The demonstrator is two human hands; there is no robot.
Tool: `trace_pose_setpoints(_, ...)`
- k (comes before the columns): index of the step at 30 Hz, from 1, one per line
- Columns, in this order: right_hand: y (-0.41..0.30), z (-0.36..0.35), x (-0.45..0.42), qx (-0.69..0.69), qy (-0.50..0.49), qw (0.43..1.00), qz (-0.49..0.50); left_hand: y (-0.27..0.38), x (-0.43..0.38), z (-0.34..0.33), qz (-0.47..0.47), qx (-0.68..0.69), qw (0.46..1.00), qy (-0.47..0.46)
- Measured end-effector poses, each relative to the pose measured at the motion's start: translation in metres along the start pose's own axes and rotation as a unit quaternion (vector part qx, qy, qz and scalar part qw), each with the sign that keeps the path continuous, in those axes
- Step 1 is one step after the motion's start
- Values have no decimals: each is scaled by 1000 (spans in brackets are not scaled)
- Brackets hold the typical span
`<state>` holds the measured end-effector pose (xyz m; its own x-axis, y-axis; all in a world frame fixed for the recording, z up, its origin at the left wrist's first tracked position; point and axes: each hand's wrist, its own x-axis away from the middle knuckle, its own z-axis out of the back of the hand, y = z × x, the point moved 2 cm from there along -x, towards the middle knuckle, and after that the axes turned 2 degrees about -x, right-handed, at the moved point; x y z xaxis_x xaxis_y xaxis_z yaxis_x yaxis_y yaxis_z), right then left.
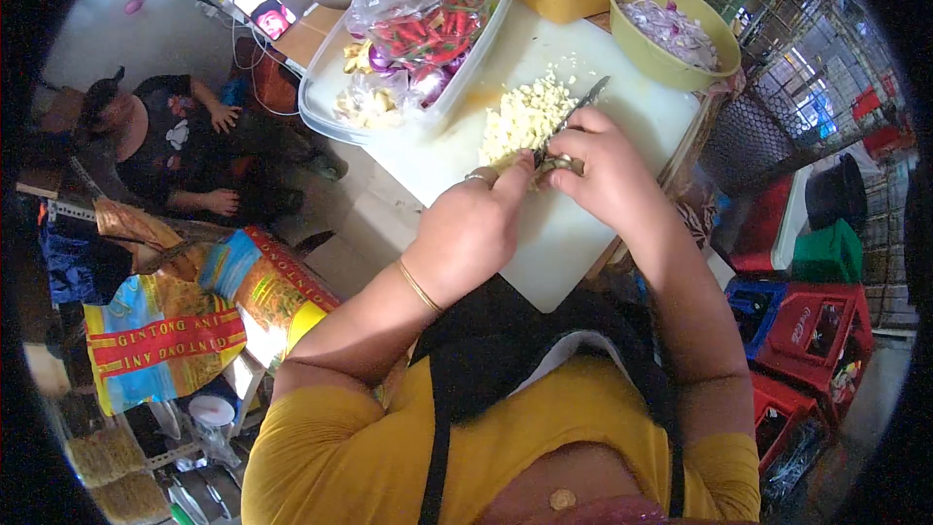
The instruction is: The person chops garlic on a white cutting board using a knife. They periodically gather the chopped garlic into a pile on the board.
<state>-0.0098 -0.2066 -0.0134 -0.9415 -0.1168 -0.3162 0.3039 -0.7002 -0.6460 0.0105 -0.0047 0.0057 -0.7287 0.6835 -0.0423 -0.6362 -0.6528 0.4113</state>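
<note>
A kitchen knife (pixel 589 98) slants over a white cutting board (pixel 649 113), its blade pointing away to the upper right. My left hand (pixel 470 222), with a ring and a thin bangle, is closed at the knife's near end; the handle is hidden. The fingers of my right hand (pixel 601 164) are bent against the blade's right side, near a small brownish piece (pixel 557 166) that I cannot identify. Finely chopped pale pieces, apparently garlic (pixel 528 113), are heaped left of the blade and cling near it.
A clear plastic tub (pixel 310 106) holds bagged red chillies, onions and garlic. Behind the board stand a yellow container (pixel 557 4) and a green bowl (pixel 627 44) of sliced red onion. A phone (pixel 266 11) leans at the back left. Another person (pixel 175 138) sits at left; red crates (pixel 820 328) stand at right.
</note>
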Motion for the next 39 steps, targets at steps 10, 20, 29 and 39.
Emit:
trace_pose_setpoints(10,11,-1,-1,-24,25,999,-9,3,14,43,-61,37,996,51)
trace_pose_setpoints(20,11,1,1,-6,34,999,2,-5,-9,19,-66,24,996,59)
trace_pose_setpoints(29,13,-3,1,-16,32,999,-28,2,20,19,-27,21,998,45)
trace_pose_setpoints(39,21,-1,0,-11,71,996,-54,14,1,13,-100,-72,990,66)
